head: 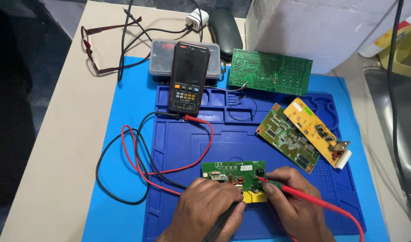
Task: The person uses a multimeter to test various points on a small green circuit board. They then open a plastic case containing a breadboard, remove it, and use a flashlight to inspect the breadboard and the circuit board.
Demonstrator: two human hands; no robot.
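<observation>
The small green board [234, 172] lies near the front edge of the blue mat [187, 148], long axis running left to right, directly ahead of both hands. The left hand [205, 206] is closed around the black probe [221, 222], whose shaft runs from the lower centre up toward the board's lower edge; the tip is hidden under the fingers. The right hand [292, 201] is closed around the red probe [299, 192], whose shaft slopes up and left, its tip touching the board near the round black part at the right end. The right hand is the nearer to that contact point; the left hand covers the board's lower left portion. Red and black leads [138, 166] loop left across the mat to the meter [187, 80], propped upright against a clear box [163, 58] at the rear. Three other boards [270, 71] [288, 136] [317, 130] lie well apart to the right rear. Glasses [95, 49] rest on the surface [57, 134].
</observation>
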